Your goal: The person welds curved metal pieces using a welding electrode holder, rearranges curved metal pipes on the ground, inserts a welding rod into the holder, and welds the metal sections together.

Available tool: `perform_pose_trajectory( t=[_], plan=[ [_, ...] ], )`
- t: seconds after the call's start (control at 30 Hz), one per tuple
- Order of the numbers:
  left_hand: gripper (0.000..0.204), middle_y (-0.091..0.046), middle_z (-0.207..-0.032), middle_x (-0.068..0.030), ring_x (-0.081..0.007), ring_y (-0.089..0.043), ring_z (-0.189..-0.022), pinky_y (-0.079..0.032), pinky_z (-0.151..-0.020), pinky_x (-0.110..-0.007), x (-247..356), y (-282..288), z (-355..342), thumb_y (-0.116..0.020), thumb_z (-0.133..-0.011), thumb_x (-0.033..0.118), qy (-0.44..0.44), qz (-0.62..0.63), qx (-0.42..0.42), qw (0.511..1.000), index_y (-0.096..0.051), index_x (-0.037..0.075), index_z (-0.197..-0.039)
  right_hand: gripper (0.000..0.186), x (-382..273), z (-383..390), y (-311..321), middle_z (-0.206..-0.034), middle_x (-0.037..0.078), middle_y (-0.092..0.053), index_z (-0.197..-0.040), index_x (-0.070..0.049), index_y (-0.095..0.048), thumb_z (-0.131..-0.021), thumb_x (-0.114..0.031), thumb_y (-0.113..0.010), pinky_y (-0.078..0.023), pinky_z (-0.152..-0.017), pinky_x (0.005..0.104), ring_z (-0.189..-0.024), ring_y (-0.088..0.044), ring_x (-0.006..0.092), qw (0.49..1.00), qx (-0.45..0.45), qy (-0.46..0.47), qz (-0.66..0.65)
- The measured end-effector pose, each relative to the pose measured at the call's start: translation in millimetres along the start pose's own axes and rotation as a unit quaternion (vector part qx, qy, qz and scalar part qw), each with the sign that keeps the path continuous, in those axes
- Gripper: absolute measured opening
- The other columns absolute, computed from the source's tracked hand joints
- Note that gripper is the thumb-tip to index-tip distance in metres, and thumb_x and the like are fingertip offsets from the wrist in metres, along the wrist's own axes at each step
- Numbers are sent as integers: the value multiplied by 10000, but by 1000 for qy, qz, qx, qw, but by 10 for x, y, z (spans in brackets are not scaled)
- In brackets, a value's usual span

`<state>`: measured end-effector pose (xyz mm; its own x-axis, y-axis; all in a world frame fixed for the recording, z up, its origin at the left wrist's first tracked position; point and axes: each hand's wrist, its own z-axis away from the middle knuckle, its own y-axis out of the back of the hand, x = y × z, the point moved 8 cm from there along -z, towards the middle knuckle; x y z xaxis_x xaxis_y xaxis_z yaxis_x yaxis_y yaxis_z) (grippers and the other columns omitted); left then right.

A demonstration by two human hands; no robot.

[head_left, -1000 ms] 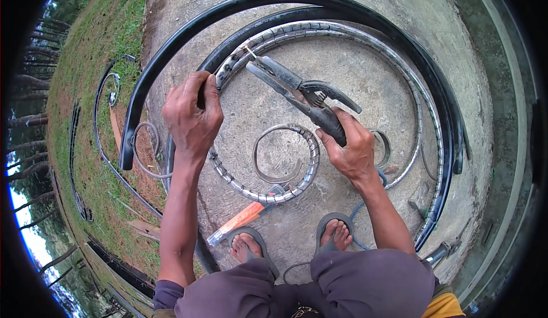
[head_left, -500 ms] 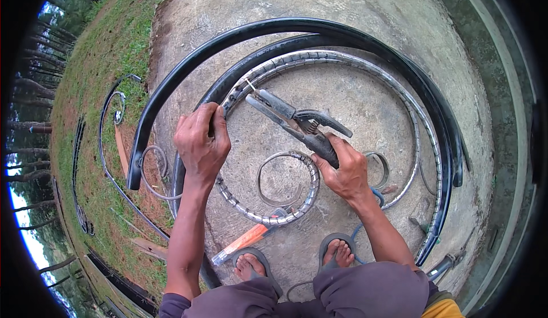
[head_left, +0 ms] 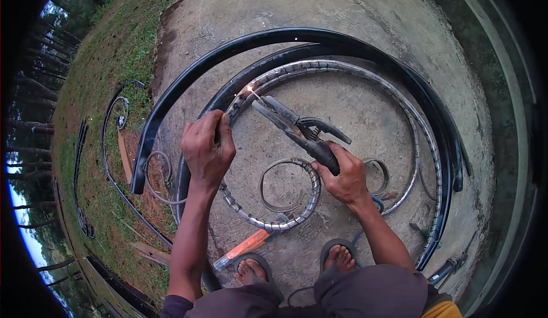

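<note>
My right hand (head_left: 345, 175) is closed round the black handle of a welding electrode holder (head_left: 297, 132). A short welding rod (head_left: 256, 95) sticks out of its jaws, and its tip glows bright against a curved, scroll-shaped metal bar (head_left: 319, 65), throwing sparks. That bar is silvery, with many short cross marks along it, and curls into a small spiral lower down. Close to the glow, my left hand (head_left: 208, 147) is closed with thumb and fingers pinched together. A thin light strip (head_left: 235, 102) runs from its fingertips along the bar toward the arc; its far end is lost in glare.
Large black curved tubes (head_left: 297, 34) arch round the scroll on the concrete (head_left: 365, 112). An orange packet (head_left: 248, 242) lies by my left foot. A blue cable passes near my right foot, and a grinder-like tool (head_left: 445, 271) lies lower right. Grass borders the left.
A bright arc and flying sparks have appeared at the rod's tip, and the surroundings look darker. The whole view has shifted slightly; both hands keep their grips.
</note>
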<state>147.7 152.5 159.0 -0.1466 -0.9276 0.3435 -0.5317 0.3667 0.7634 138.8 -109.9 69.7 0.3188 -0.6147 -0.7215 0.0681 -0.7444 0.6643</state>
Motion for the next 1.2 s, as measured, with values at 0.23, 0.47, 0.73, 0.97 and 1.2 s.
perform_pose_trajectory(
  t=[0.23,0.47,0.73,0.97,1.2],
  plan=[
    [34,-683,-788,-111,-282,-634,-668,-434,-668,-383,-11,-20,21,-672,-900,67,3,-5,-10,1000,-667,35,-914,482,36,24,-26,-943,270,-719,-1191,53,-642,-834,-230,-801,-596,-706,433,-824,-746,387,1000,7,-1,4],
    [76,-660,-695,-95,-212,-607,-608,-443,-633,-354,-89,-22,84,-679,-924,97,53,52,-11,997,-673,22,-915,483,52,44,4,-990,244,-724,-1198,42,-642,-834,-230,-806,-594,-742,422,-882,-744,369,1000,-9,-16,-24],
    [76,-590,-676,-32,-181,-572,-634,-437,-641,-328,394,-137,207,-691,-907,98,-135,-98,-63,984,-663,37,-941,474,122,192,453,-929,237,-726,-1183,62,-639,-832,-201,-818,-583,-696,390,-819,-751,340,993,43,-72,-86],
    [158,-596,-629,-27,-143,-526,-568,-428,-590,-324,-871,-190,-761,-641,-962,187,239,70,-306,919,-664,68,-859,433,285,468,735,-882,197,-734,-1154,46,-651,-837,-196,-820,-579,-688,376,-801,-757,305,989,81,-95,-78],
    [50,-576,-716,-41,-151,-553,-662,-475,-668,-343,1198,-277,239,-588,-958,131,-657,-182,-217,698,-597,98,-922,420,353,686,945,-890,168,-739,-1141,14,-663,-823,-200,-834,-567,-684,375,-781,-750,291,979,96,-137,-120]
  ],
)
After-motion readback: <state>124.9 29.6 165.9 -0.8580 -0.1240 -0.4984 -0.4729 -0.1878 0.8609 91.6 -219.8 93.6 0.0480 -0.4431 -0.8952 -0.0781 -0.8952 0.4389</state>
